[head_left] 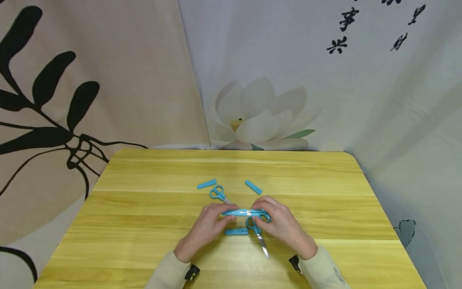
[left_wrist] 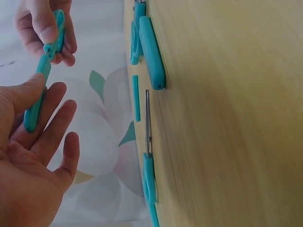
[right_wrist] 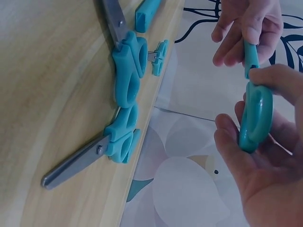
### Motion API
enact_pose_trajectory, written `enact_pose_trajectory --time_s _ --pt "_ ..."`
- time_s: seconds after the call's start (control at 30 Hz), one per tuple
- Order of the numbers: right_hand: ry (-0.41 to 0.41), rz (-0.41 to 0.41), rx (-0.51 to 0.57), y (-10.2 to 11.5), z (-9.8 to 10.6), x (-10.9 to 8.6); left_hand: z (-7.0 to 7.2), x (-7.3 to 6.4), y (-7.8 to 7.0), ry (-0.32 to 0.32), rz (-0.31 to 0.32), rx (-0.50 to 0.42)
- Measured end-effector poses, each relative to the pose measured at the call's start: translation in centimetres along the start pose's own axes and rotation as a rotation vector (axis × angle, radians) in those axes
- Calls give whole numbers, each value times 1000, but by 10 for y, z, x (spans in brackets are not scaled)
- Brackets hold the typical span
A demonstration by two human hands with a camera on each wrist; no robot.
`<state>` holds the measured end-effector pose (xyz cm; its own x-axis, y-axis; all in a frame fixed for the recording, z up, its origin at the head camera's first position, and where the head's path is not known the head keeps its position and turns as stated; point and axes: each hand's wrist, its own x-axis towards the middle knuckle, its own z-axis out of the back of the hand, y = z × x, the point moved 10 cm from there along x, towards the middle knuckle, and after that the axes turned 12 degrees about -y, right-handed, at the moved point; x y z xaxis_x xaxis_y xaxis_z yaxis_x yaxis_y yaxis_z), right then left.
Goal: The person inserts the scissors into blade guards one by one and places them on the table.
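My left hand (head_left: 211, 220) pinches a blue blade cover (left_wrist: 34, 111) between thumb and fingers. The other fingers are spread. Its far end meets a pair of scissors whose blue handles (right_wrist: 250, 130) my right hand (head_left: 280, 220) grips. The blades of those scissors are out of sight, seemingly inside the cover. Close below the right hand, a second pair of scissors (head_left: 260, 241) lies with bare blades pointing toward me. Another pair, its handles (right_wrist: 124, 80) seen in the right wrist view, lies beside it, mostly hidden by my hands in the head view.
Farther left on the wooden table (head_left: 144, 224) lie small scissors (head_left: 216, 193), bare blades toward my hands. Loose blue covers lie at the back left (head_left: 207, 184), the back right (head_left: 253, 187) and just below the hands (head_left: 236, 231). A printed curtain (head_left: 281, 48) hangs behind the table.
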<state>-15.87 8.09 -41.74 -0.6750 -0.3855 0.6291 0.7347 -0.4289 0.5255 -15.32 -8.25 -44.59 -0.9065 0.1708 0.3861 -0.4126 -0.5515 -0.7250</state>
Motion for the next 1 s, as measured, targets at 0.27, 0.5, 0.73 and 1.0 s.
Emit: enact_pose_trajectory --time_s 0.27,0.5,0.73,1.0 --pt "9 -7 3 0 0 0 -2 1 -1 3 9 0" --pt "10 -5 2 0 1 0 -5 1 -1 10 20 3" --pt "6 -1 4 0 0 0 -6 1 -1 22 27 2" --pt "14 -17 -2 0 0 0 -8 2 -3 14 3 -11"
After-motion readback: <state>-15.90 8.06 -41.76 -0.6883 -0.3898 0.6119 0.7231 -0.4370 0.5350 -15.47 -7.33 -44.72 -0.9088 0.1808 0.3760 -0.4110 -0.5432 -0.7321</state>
